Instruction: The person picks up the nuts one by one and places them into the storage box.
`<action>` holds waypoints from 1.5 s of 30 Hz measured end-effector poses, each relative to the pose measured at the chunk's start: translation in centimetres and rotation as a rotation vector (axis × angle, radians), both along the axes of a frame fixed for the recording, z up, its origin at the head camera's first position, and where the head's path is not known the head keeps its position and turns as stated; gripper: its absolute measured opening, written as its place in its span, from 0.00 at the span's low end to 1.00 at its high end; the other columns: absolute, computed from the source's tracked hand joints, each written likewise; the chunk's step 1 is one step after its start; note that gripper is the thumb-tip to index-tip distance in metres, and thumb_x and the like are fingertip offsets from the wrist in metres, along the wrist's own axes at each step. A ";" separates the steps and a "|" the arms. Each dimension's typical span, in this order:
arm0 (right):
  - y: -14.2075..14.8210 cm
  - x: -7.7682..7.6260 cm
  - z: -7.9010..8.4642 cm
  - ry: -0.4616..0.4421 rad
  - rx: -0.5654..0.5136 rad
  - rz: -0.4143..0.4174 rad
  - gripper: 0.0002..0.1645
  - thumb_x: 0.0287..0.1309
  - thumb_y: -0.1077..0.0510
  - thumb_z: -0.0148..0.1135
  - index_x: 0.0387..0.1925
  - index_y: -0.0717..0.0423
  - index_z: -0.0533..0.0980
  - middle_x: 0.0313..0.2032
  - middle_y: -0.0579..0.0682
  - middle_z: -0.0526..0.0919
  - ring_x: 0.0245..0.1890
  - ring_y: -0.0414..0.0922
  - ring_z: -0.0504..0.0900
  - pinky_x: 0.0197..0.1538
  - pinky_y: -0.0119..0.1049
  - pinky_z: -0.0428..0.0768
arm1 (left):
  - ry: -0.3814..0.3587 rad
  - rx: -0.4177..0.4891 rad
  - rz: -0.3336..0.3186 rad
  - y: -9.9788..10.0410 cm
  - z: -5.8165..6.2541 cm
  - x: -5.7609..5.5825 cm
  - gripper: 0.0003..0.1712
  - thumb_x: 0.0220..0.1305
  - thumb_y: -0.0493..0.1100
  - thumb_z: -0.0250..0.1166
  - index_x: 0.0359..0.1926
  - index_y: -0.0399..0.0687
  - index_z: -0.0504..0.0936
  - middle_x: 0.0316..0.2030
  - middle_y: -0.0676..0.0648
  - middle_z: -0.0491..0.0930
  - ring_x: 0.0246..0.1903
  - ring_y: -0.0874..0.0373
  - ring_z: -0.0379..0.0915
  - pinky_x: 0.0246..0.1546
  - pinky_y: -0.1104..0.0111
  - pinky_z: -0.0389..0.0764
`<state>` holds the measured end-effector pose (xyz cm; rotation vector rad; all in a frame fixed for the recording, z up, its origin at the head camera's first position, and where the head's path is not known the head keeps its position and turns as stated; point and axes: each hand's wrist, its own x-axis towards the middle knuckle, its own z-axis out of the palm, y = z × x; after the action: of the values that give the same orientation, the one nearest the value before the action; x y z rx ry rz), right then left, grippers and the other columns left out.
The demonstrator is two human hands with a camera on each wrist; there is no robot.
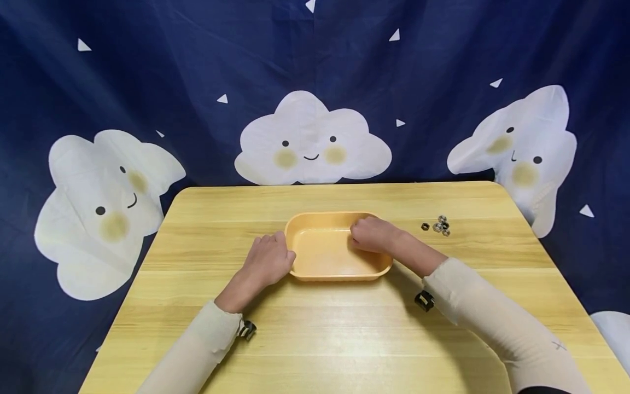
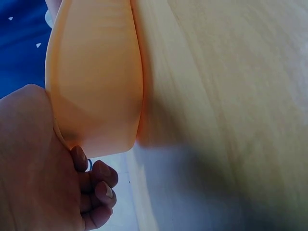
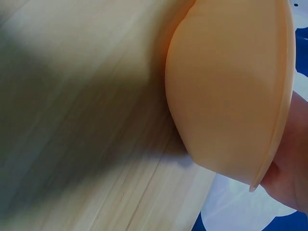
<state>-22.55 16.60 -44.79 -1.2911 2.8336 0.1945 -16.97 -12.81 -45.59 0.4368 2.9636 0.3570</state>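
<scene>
An orange plastic tray, oblong with rounded corners, sits on the wooden table. At its left end my left hand grips the rim, the thumb lying over the edge. The left wrist view shows that hand's curled fingers just beyond the tray's corner. My right hand reaches over the right end into the tray, its fingers bent down close above the floor. Its fingertips are hidden, and I cannot tell whether they hold anything. In the right wrist view the tray's outer wall covers most of this hand.
Several small metal hex nuts lie on the table right of the tray, behind the right forearm. The table's back edge runs along a dark blue curtain with printed clouds. Each wrist carries a small black camera.
</scene>
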 end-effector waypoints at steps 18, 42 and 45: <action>0.4 0.1 0.6 -0.008 -0.053 -0.004 0.12 0.64 0.59 0.62 0.25 0.58 0.78 0.23 0.51 0.80 0.23 0.47 0.79 0.33 0.42 0.83 | 0.008 -0.004 0.003 0.2 -0.2 -0.1 0.13 0.69 0.49 0.52 0.34 0.44 0.69 0.26 0.47 0.71 0.29 0.50 0.67 0.41 0.59 0.65; 2.8 0.5 2.8 0.119 -0.252 0.107 0.12 0.58 0.55 0.72 0.32 0.59 0.79 0.29 0.51 0.81 0.31 0.49 0.80 0.39 0.43 0.81 | 0.013 -0.011 -0.002 0.0 -0.2 0.0 0.12 0.70 0.47 0.51 0.32 0.45 0.68 0.24 0.47 0.70 0.27 0.50 0.65 0.39 0.59 0.64; 3.2 0.7 3.2 0.125 -0.252 0.092 0.09 0.58 0.57 0.71 0.34 0.59 0.80 0.31 0.52 0.82 0.32 0.49 0.80 0.39 0.43 0.81 | 0.019 -0.011 -0.003 0.1 -0.2 -0.1 0.12 0.69 0.47 0.51 0.32 0.44 0.68 0.24 0.47 0.70 0.27 0.50 0.66 0.39 0.59 0.65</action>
<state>-21.88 19.82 -41.58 -1.5070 2.9829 -0.0875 -17.06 -12.71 -45.76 0.4460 2.9818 0.3375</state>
